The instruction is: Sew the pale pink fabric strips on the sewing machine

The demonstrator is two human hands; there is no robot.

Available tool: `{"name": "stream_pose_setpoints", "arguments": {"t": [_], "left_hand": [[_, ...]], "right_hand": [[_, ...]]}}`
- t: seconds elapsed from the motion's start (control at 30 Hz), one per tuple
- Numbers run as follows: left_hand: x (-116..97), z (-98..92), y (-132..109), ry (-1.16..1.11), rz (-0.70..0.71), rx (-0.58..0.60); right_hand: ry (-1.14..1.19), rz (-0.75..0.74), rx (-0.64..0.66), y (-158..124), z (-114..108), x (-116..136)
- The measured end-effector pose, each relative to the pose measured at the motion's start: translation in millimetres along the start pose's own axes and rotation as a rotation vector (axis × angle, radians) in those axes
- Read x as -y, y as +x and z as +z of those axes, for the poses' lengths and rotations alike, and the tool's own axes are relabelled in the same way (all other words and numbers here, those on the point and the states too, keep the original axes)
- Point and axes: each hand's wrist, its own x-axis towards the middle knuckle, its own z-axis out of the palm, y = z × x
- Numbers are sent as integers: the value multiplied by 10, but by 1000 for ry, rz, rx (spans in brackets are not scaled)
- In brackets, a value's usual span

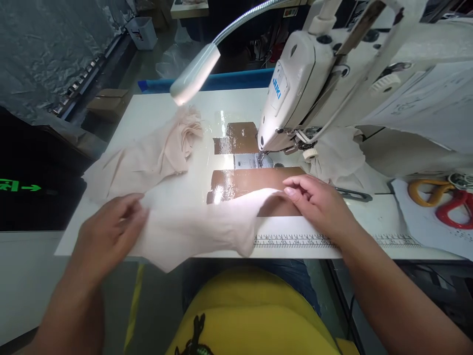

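A pale pink fabric piece (pixel 199 224) stretches between my two hands over the front of the sewing table. My left hand (pixel 113 234) pinches its left end, slightly blurred. At the other end, my right hand (pixel 314 199) grips a corner between thumb and fingers, just in front of the sewing machine (pixel 291 93). Part of the cloth droops past the table's front edge. The machine's needle area (pixel 261 159) stands behind the fabric, with brown tape-covered guides (pixel 244 182) around it. A crumpled pile of similar fabric (pixel 155 153) lies on the left of the table.
A lamp (pixel 195 74) on a bendable neck hangs over the table. More cloth (pixel 340 153) lies right of the needle, near dark thread snips (pixel 353 195). Red-handled scissors (pixel 456 209) rest at far right. A printed ruler (pixel 295 241) runs along the front edge.
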Motion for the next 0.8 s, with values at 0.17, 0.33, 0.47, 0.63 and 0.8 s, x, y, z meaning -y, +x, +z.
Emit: {"name": "stream_pose_setpoints", "arguments": {"t": [0.17,0.33,0.47,0.63,0.8], "left_hand": [[-345,151,58,113,238,-95],[-921,519,170,-152,522,31],[-1173,934,233,-113,524,254],[-1143,1089,193,44,462,410],[-1111,1060,204,72,463,427]], "right_hand": [[-258,-107,-178,-116,59,-14],[-333,-302,-36,-189,216,292],[-433,-317,120,-177,439,304],[-509,-216,165,-188,464,140],[-507,-206,178,-202,451,99]]}}
